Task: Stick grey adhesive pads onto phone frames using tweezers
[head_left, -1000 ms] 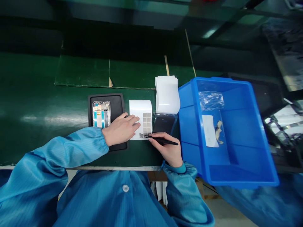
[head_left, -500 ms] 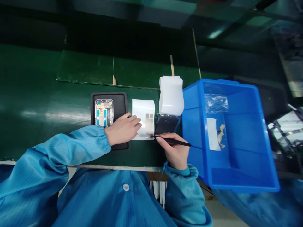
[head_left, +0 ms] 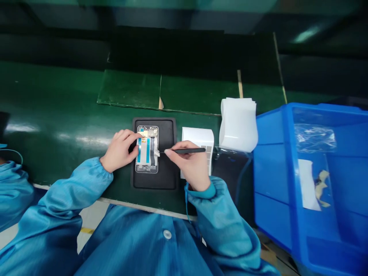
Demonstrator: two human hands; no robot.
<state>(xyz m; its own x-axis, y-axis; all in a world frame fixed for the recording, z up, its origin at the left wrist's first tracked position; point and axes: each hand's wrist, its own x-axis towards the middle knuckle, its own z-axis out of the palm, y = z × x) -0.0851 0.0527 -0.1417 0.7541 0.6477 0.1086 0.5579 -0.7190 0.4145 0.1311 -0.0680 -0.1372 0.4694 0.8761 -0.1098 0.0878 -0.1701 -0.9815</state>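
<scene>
An opened smartphone (head_left: 146, 163) with its inner parts and blue strips showing lies in the left half of a black tray (head_left: 168, 180). My left hand (head_left: 122, 149) steadies the phone at its left edge, with a fingertip on the upper part and the thumb lower down. In my right hand (head_left: 191, 163) is a pair of black tweezers (head_left: 191, 150), pinched and pointing left. At their tip a small pale piece (head_left: 156, 153), perhaps a sticker, meets the phone's right side. Behind my right hand lies a white sheet with grey square stickers (head_left: 198, 134), partly covered.
Right of the sheet stands a stack of curled white sheets (head_left: 238, 126), beside a dark item in clear film (head_left: 230, 168). A large blue bin (head_left: 271, 165) holds clear plastic and scraps. Another person's sleeve (head_left: 13, 191) shows at the left edge of the green table (head_left: 66, 103).
My right hand moved left with the tweezers from the sticker sheet to the phone, bringing a small pale piece. My left hand left the sheet and now touches the phone. The view shifted left.
</scene>
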